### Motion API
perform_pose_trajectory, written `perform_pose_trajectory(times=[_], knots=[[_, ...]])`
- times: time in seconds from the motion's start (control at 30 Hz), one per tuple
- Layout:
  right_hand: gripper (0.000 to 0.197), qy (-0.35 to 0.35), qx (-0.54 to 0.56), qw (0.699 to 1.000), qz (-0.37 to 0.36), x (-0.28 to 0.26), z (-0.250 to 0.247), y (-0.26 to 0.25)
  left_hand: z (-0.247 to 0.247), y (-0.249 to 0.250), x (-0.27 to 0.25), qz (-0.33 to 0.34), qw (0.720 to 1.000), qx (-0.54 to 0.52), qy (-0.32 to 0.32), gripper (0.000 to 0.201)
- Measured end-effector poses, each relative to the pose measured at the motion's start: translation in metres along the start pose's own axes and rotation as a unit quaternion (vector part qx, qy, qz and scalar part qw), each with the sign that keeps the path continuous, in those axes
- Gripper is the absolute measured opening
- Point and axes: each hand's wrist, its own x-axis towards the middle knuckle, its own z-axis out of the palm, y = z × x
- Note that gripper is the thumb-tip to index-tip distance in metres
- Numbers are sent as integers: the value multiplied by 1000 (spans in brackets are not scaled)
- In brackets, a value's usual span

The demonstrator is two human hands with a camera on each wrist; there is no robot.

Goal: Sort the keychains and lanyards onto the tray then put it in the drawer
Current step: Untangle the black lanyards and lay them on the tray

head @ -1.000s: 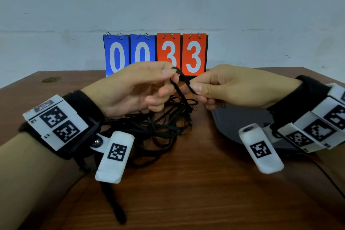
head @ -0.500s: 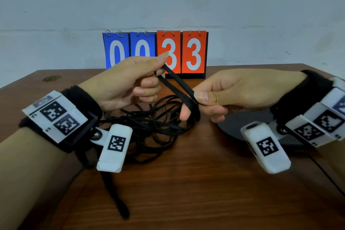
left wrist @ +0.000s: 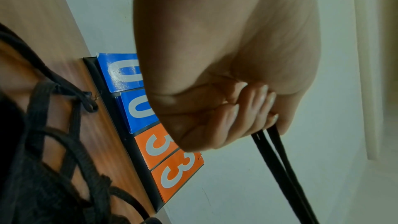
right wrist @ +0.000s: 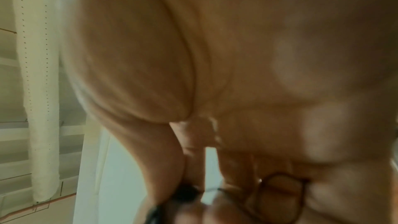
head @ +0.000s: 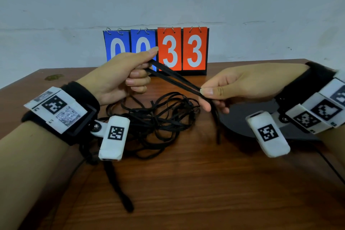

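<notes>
So right now I've got one black lanyard [head: 173,80] stretched tight between both hands above the table [head: 186,183]: my left hand [head: 119,73] has its fingers curled around one end of the doubled strap, and my right hand [head: 233,86] is pinching the other end between thumb and forefinger, with the tail hanging down past it. The rest of the lanyards are a black tangle [head: 155,119] lying on the table under and between my hands, and the dark tray [head: 240,117] sits just beside it under my right wrist, with nothing on the part I can see. My worry is that this strap might be threaded through the pile somewhere; if I pull up hard it'll probably drag the whole knot along or cinch a loop tighter, and then sorting gets way slower. The loose tail could also snag on the tray rim when I swing it over. I can't see any keychains from here, might be buried. I can't see a drawer either. Only readable writing is the flip scoreboard [head: 155,50] at the back: blue 0 0, orange 3 3. No brands anywhere.
</notes>
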Motion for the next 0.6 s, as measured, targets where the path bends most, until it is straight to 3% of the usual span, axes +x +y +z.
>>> perform_pose_trajectory(times=[0.2,0.4,0.5,0.6], knots=[[32,-2,58,998,9,-4,-7,4,-3,0,1,-9,999,43,3,51],[35,107,55,992,41,-21,-28,7,1,-2,1,-59,990,115,-61,42],[40,143,-12,988,63,-26,-35,11,6,-3,-1,-73,977,178,-88,38],[36,164,-92,979,82,-28,-35,7,13,-3,-3,-87,965,237,-69,40]])
